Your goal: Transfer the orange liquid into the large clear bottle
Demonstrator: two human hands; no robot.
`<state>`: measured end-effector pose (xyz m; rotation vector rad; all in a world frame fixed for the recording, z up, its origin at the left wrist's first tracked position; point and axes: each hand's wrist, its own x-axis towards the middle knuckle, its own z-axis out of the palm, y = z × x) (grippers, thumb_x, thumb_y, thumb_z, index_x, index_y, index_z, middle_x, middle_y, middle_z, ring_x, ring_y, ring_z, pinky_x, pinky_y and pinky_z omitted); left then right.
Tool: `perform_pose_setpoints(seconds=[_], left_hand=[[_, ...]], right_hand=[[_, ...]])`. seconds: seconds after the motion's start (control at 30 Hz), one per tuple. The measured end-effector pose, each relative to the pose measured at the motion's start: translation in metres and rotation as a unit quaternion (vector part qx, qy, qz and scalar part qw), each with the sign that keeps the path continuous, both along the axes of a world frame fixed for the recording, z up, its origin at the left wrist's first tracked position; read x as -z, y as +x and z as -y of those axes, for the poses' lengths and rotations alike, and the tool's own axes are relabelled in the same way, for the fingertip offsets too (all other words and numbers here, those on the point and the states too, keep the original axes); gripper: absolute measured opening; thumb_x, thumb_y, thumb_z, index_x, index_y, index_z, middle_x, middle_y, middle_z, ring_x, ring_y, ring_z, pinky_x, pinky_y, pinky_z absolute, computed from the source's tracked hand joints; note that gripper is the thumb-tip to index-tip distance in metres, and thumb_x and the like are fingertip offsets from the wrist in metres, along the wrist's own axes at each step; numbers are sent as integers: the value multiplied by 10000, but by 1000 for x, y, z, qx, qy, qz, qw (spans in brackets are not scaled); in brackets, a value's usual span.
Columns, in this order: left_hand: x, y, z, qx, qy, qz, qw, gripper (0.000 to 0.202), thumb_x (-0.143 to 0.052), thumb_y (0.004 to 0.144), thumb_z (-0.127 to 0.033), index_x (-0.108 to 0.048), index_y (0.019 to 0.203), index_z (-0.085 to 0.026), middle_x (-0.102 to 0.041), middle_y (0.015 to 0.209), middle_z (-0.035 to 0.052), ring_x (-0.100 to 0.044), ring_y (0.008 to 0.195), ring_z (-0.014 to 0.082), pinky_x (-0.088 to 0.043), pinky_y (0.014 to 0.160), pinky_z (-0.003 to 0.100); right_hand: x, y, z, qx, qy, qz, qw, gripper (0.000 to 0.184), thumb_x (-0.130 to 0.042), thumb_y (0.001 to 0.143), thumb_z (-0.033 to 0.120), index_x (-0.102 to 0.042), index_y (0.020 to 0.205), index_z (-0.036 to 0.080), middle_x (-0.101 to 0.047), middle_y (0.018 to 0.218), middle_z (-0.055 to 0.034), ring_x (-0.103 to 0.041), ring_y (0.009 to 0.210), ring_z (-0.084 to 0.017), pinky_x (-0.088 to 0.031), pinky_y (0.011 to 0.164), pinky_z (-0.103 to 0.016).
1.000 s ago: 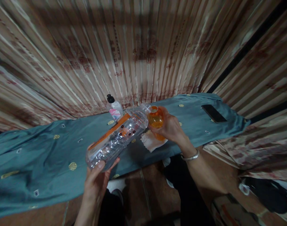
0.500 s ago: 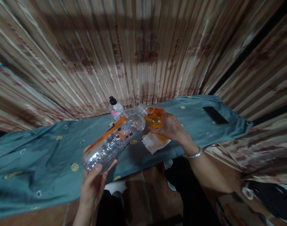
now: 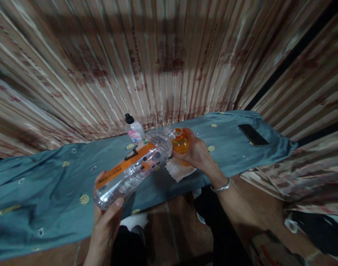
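Observation:
A large clear plastic bottle (image 3: 130,170) with an orange label lies tilted across the middle of the view, its neck up and to the right. Around its base, my left hand (image 3: 108,218) is closed. My right hand (image 3: 196,149) grips an orange bottle (image 3: 181,142), uncapped and nearly upright. The clear bottle's neck meets or overlaps the orange bottle's mouth; whether they touch I cannot tell. Below the orange bottle a pale scalloped cloth (image 3: 178,170) lies on the blue-green cover.
Behind the clear bottle stands a smaller bottle (image 3: 134,129) with a black cap and pink label. A black phone (image 3: 252,135) rests at the right on the patterned cover (image 3: 58,192). A pleated curtain (image 3: 169,66) hangs behind; a box (image 3: 274,247) sits at lower right.
The clear bottle has rolled slightly, so more of its orange label faces me. Its base and my left hand have shifted a little left and down. My right hand stays on the orange bottle.

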<state>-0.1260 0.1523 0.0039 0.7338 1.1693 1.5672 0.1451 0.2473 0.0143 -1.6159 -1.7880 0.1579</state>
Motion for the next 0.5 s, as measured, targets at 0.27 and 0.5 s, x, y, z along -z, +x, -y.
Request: perform_pose_setpoints(seconds=[0.27,0.5], left_hand=[[-6,-4,0,-4,44,-47,998,626,-928,628,-311,-717,1216,-269,-737,1277,58,-663,1236,316,-507,1143,502],[-5,-7,0,-14,37,-57,998,641,-955,568,-338,-725,1162,-267,-745,1257,42,-631,1300,326,-519,1135,456]], right_hand=[[10,-3,-1,-12,47,6,999,822,-788,761,412,-424,1449,149,-798,1084,-126,-788,908,-309,-599,755,-355],[18,-4,-2,-10,54,-1,998,732,-781,771,393,-467,1392,167,-780,1149,-138,-779,970,-306,-615,812,-375]])
